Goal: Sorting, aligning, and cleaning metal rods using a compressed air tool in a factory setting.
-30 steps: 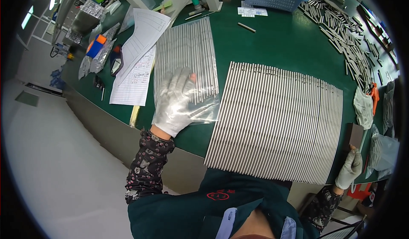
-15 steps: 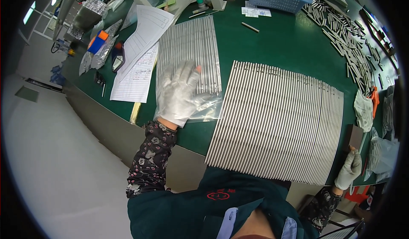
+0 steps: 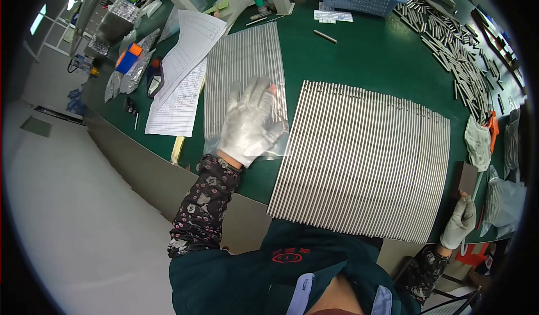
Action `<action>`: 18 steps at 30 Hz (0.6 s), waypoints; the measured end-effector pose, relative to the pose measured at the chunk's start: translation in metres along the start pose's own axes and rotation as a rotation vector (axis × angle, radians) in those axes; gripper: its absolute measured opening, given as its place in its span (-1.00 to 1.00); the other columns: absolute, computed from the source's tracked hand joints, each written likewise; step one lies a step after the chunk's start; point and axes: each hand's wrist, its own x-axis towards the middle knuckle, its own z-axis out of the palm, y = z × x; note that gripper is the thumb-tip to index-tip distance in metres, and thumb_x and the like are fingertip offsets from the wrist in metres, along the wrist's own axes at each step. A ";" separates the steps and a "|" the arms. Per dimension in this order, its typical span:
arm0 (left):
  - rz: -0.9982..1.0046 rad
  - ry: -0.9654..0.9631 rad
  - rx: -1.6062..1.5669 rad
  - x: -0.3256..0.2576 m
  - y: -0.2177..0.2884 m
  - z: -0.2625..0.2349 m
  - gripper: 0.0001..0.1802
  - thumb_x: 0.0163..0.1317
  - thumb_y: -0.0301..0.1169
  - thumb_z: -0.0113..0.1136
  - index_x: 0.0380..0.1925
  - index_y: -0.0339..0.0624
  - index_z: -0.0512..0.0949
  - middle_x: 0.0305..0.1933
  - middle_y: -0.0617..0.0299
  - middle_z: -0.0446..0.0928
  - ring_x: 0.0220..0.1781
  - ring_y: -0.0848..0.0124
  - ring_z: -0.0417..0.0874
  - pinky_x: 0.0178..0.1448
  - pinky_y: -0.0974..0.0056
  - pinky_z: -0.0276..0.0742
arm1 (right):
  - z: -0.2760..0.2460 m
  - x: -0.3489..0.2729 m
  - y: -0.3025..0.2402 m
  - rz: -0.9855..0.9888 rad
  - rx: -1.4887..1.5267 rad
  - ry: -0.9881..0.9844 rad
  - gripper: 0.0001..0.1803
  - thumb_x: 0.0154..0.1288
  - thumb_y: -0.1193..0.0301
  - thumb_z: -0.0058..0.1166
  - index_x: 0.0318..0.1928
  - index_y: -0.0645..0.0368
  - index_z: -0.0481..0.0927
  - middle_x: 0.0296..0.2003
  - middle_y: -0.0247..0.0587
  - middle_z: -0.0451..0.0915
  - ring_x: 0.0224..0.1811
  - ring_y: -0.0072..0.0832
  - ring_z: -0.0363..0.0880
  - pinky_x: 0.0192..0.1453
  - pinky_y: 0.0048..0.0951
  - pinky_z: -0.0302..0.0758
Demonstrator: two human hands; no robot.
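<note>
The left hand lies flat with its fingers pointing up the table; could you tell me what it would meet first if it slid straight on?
Likely only more of the smaller sheet of thin metal rods that the left hand rests on.

Workshop: green bench [image 3: 359, 57], metal rods [image 3: 449, 40]
</note>
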 end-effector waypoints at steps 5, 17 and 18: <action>0.056 -0.038 0.042 -0.001 -0.002 0.001 -0.27 0.10 0.01 -0.07 0.18 -0.26 0.20 0.27 0.01 0.18 0.34 0.11 0.12 0.39 -0.08 -0.16 | -0.002 0.000 -0.002 -0.023 -0.037 -0.018 -0.81 0.29 0.50 -0.08 -0.26 0.41 0.52 -0.37 -0.19 0.53 -0.36 -0.53 0.43 -0.26 -0.56 0.35; -0.014 -0.074 0.220 -0.015 0.016 -0.005 -0.28 0.08 -0.02 -0.11 0.17 -0.30 0.20 0.23 0.06 0.21 0.34 0.17 0.10 0.41 -0.02 -0.18 | 0.008 0.003 0.004 -0.094 0.128 0.051 -0.81 0.29 0.51 -0.07 -0.29 0.46 0.50 -0.38 -0.18 0.53 -0.37 -0.55 0.42 -0.28 -0.57 0.34; 0.010 -0.038 0.181 -0.028 0.020 -0.005 -0.27 0.06 -0.05 -0.08 0.17 -0.30 0.19 0.24 0.06 0.20 0.35 0.18 0.08 0.42 -0.01 -0.19 | 0.009 0.002 0.004 -0.099 0.123 0.044 -0.81 0.28 0.51 -0.06 -0.29 0.47 0.50 -0.37 -0.18 0.53 -0.36 -0.56 0.43 -0.27 -0.59 0.35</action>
